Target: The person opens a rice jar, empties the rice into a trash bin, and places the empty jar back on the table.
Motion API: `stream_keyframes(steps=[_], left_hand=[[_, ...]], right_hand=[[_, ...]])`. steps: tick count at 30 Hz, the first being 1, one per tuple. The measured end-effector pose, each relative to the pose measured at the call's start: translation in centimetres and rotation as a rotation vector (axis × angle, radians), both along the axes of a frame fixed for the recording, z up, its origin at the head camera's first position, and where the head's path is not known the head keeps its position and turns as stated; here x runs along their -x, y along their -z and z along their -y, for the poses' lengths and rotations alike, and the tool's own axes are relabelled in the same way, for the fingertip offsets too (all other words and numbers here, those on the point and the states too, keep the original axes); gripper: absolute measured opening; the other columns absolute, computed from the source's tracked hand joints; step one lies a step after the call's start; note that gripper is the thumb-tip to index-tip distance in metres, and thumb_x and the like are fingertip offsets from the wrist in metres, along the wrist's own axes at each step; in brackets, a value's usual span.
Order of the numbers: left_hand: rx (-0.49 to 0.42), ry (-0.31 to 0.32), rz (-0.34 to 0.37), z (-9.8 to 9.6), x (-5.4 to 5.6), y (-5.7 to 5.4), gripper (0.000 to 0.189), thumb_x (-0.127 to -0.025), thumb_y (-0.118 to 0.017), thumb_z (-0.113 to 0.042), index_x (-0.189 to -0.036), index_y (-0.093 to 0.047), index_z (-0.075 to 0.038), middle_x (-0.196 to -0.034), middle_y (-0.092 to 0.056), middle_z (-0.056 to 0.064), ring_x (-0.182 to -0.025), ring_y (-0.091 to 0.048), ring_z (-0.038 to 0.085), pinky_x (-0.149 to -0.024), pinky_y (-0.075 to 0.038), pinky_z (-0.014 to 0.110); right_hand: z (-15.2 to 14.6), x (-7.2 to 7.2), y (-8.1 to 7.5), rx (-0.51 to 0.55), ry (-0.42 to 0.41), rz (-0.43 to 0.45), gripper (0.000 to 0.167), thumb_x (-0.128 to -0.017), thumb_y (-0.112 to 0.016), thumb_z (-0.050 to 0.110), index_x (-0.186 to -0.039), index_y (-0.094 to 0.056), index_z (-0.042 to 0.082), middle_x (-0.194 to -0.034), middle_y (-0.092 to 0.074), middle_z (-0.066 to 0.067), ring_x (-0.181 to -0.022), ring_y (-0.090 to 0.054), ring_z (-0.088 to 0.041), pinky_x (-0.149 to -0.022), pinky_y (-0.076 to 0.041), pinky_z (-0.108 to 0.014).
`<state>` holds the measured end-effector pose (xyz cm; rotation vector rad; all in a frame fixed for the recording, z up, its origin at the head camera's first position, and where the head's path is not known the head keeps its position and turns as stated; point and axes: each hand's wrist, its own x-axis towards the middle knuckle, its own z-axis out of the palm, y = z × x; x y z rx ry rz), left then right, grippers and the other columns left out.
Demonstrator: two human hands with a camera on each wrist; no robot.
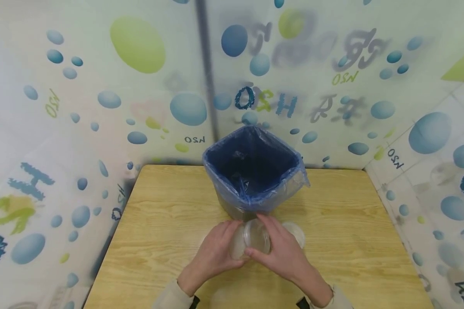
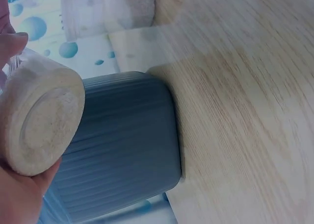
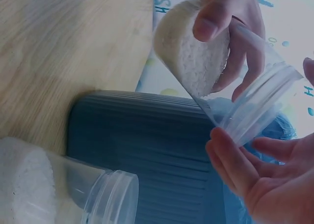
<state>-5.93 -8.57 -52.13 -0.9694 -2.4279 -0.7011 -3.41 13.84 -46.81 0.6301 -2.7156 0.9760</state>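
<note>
A clear jar [image 1: 237, 245] with white grains in its bottom is held tilted, its mouth toward the right. My left hand [image 1: 213, 245] grips the jar around its body, near the base. At the mouth end, my right hand [image 1: 284, 253] holds the rim between thumb and fingers. In the right wrist view the grains [image 3: 198, 62] lie in the base end of the held jar. Just beyond the hands stands a dark ribbed bin [image 2: 122, 140], lined with a blue plastic bag [image 1: 255, 199]. Whether a lid covers the jar's mouth I cannot tell.
A second clear jar [image 3: 103, 189] with white grains stands on the wooden table [image 1: 158, 214], beside my right hand and near the bin. Behind the table hangs a white curtain [image 1: 154, 86] printed with blue and green dots, and it continues along both sides.
</note>
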Motion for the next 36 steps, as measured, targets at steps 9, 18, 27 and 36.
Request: stream_keyframes(steps=[9,18,27,36], left_hand=[[0.038,0.0,0.028,0.03,-0.32,-0.16,0.102,-0.049,-0.098,-0.042,-0.135,-0.056,-0.006,-0.114,-0.065,0.007,-0.097,-0.065,0.021,-0.083,-0.058,0.035],[0.057,0.004,0.095,-0.05,-0.31,-0.73,0.102,-0.051,-0.097,-0.045,-0.136,-0.055,-0.009,-0.112,-0.064,0.002,-0.094,-0.064,0.016,-0.08,-0.057,0.031],[0.009,0.078,0.202,0.33,-0.31,-0.6,0.096,-0.058,-0.096,-0.044,-0.137,-0.054,-0.009,-0.123,-0.065,0.002,-0.105,-0.065,0.016,-0.088,-0.057,0.031],[-0.016,0.109,0.341,0.63,-0.59,-0.81,0.096,-0.06,-0.095,-0.042,-0.141,-0.053,-0.011,-0.129,-0.064,0.001,-0.11,-0.064,0.014,-0.09,-0.057,0.032]], right_hand=[[0.14,-0.01,0.15,0.0,0.039,0.079,0.078,-0.084,-0.076,0.061,-0.138,-0.061,0.006,-0.13,-0.066,-0.007,-0.112,-0.066,-0.023,-0.089,-0.058,-0.043],[-0.17,0.28,0.2,0.024,0.012,0.038,0.076,-0.083,-0.077,0.06,-0.135,-0.063,0.007,-0.129,-0.068,-0.007,-0.107,-0.067,-0.023,-0.084,-0.058,-0.039],[-0.48,0.49,0.26,-0.002,-0.076,-0.033,0.079,-0.085,-0.074,0.065,-0.138,-0.062,0.007,-0.13,-0.067,-0.006,-0.115,-0.065,-0.022,-0.088,-0.058,-0.042],[-0.82,0.58,0.15,-0.026,-0.157,-0.073,0.076,-0.083,-0.079,0.056,-0.139,-0.061,0.008,-0.134,-0.064,-0.005,-0.118,-0.064,-0.023,-0.09,-0.057,-0.041]])
